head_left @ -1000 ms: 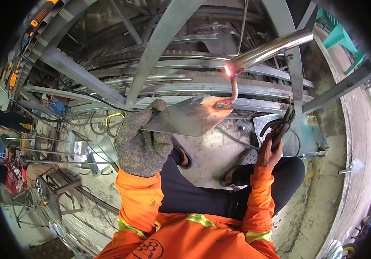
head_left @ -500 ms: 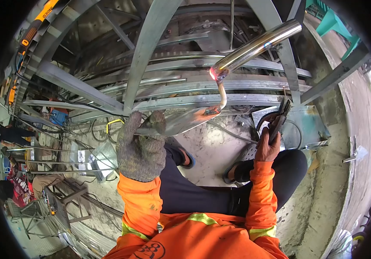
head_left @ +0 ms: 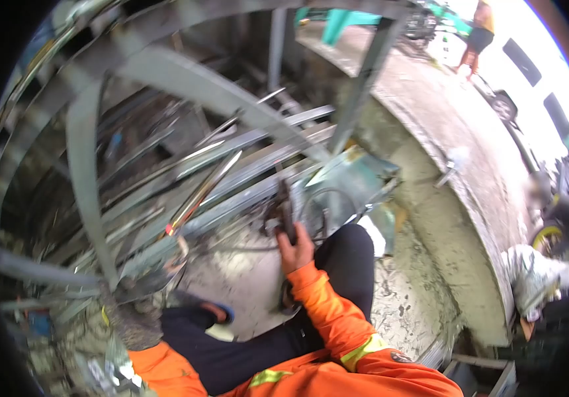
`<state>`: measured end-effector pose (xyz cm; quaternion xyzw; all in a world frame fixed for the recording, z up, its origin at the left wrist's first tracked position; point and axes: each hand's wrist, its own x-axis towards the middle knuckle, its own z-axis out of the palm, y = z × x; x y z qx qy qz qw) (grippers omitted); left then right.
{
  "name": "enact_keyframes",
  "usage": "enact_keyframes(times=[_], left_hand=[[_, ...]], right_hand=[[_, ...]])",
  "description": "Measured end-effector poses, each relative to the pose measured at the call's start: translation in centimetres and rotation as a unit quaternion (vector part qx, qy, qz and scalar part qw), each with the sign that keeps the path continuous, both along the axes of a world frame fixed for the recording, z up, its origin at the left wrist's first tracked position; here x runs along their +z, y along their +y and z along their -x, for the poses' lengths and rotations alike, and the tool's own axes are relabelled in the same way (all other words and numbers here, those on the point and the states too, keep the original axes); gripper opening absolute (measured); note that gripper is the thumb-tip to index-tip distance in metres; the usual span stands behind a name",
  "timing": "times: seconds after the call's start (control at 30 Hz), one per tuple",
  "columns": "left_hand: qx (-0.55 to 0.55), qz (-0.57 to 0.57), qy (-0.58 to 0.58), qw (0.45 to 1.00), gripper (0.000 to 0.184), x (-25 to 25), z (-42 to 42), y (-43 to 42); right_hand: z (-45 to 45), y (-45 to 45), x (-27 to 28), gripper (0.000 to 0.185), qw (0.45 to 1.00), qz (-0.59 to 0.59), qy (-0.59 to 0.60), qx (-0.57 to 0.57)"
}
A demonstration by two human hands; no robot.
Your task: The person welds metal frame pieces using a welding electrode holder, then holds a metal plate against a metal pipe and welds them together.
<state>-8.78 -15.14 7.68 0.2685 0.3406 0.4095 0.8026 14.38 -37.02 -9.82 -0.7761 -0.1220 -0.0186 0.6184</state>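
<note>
Trowel (head_left: pixel 159 279), its form softened by motion blur, is held low at the left side of the view, its blade gripped by the gloved left hand (head_left: pixel 136 321); how the separate fingers are set cannot be told. The bent neck (head_left: pixel 184 248) and the shiny tube (head_left: pixel 206 190) are thus kept pointing away from the body. A red glow (head_left: pixel 169 229) is seen at the tube's near end, so the blade is probably held through thick knit because of heat, and from its far side so that the joint is left exposed. An electrode holder (head_left: pixel 286 206) is gripped in the bare right hand (head_left: pixel 296 251), with a thin rod (head_left: pixel 279 171) directed upward and well clear of the tube, a placing by which stray contact is likely avoided. Beyond the tool, long metal bars (head_left: pixel 248 142) are stacked at a slant, and these are crossed by a grey beam (head_left: pixel 221 96). Room near the gloved hand is narrowed by an upright strut (head_left: pixel 86 182). Beside the right hand, space is limited by the bent knee (head_left: pixel 349 255), a looped cable (head_left: pixel 329 192) and sheet metal (head_left: pixel 357 177). Farther off, a concrete ledge (head_left: pixel 423 149) is seen, with a person (head_left: pixel 481 36) beyond.
</note>
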Motion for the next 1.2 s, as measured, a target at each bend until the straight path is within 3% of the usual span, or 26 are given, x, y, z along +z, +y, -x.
enact_keyframes(times=[0.1, 0.17, 0.2, 0.43, 0.47, 0.63, 0.7, 0.77, 1.1, 1.2], left_hand=[[-0.14, -0.047, 0.034, 0.988, 0.051, -2.7, -0.3, 6.3], [-0.071, -0.181, 0.162, 0.967, 0.051, -5.9, -1.8, 9.7], [-0.083, -0.19, 0.261, 0.943, 0.053, -2.5, -3.5, 7.8], [-0.104, -0.256, 0.334, 0.901, 0.056, -6.6, -6.8, 13.0], [-0.101, -0.231, 0.385, 0.888, 0.062, -7.9, -6.9, 14.1], [-0.116, -0.228, 0.403, 0.879, 0.067, -9.4, -6.3, 14.9], [-0.134, -0.224, 0.388, 0.884, 0.068, -10.9, -6.7, 16.0], [-0.128, -0.24, 0.444, 0.854, 0.078, -12.0, -7.1, 16.7], [-0.162, -0.212, 0.442, 0.857, 0.08, -11.7, -7.5, 17.0], [-0.123, -0.216, 0.431, 0.868, 0.08, -10.6, -8.0, 15.8]], right_hand=[[0.4, 0.2, 2.4, 0.045, 0.996, -0.007, 0.089, -0.008], [0.1, 0.2, 1.5, 0.044, 0.997, -0.005, 0.072, -0.007], [0.1, 0.1, 1.8, 0.044, 0.998, -0.015, 0.063, 0.002], [0.6, 0.0, 2.1, 0.044, 0.998, 0.011, 0.064, 0.008], [0.5, 0.0, 1.9, 0.044, 0.998, 0.011, 0.062, 0.004], [0.4, 0.5, 1.2, 0.045, 0.996, 0.022, 0.081, 0.02], [0.3, 0.8, 0.2, 0.044, 1.0, 0.006, 0.015, 0.012], [0.3, 0.7, -0.1, 0.046, 0.998, 0.029, 0.05, 0.035], [0.4, 0.5, 0.1, 0.045, 0.997, 0.034, 0.037, 0.054], [0.3, 0.5, 0.3, 0.044, 0.997, 0.025, 0.051, 0.058]])
